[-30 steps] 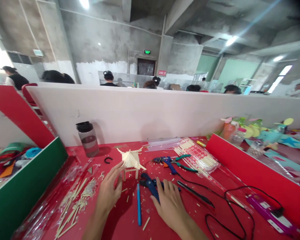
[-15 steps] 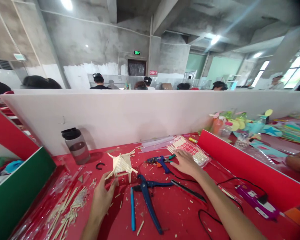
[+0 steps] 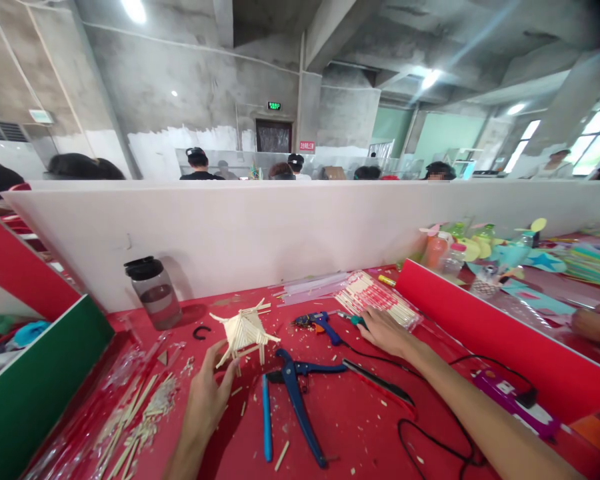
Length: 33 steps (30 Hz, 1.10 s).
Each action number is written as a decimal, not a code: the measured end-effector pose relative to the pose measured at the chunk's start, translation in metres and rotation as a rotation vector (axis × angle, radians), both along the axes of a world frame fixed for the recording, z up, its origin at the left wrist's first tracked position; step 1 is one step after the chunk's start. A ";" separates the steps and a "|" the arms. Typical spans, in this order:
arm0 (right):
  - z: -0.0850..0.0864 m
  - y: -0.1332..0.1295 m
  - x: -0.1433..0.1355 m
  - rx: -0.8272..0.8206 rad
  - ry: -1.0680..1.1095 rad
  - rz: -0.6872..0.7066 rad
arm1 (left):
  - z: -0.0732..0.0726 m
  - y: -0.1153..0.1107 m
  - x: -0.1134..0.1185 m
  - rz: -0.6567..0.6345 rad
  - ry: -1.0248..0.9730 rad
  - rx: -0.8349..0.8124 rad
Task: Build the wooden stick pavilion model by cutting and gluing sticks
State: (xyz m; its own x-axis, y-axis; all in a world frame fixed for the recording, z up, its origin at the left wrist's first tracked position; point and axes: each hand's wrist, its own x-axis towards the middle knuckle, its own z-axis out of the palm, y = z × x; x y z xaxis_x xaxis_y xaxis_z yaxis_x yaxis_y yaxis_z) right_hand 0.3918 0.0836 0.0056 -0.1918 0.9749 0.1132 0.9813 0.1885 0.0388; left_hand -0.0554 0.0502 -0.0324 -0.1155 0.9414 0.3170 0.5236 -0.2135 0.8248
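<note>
A small pale stick model with a peaked roof [image 3: 245, 331] stands on the red table. My left hand [image 3: 209, 383] pinches its near left corner between thumb and fingers. To the right, my right hand [image 3: 385, 330] is closed around the green handle of a small tool [image 3: 353, 318], whose thin metal shaft points left. A blue glue gun [image 3: 325, 325] lies just left of that tool, its black cord running right beneath my right forearm. Nearer me are a blue cutter [image 3: 295, 393], a blue pen-like stick [image 3: 267, 420] and a black-and-red tool [image 3: 380, 383].
A dark-lidded bottle [image 3: 156, 293] stands at the back left. Packed sticks [image 3: 375, 298] lie behind my right hand. Loose sticks [image 3: 130, 433] litter the left side. Green [image 3: 45, 380] and red [image 3: 500, 340] dividers flank the table; another person's hand [image 3: 597, 325] is beyond the red one.
My right hand has moved slightly right and closed on the green-handled tool, which has shifted right, away from the glue gun. The stick model has turned and tilted slightly in my left hand.
</note>
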 end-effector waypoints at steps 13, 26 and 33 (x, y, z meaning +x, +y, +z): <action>0.060 -0.036 -0.060 -0.679 1.034 0.096 | 0.007 -0.005 0.003 -0.002 0.047 0.001; 0.070 -0.056 -0.174 -0.854 0.985 0.143 | 0.015 -0.011 0.006 -0.035 0.000 -0.020; 0.062 -0.051 -0.181 -0.886 1.045 0.148 | 0.017 -0.013 0.007 -0.048 0.014 0.011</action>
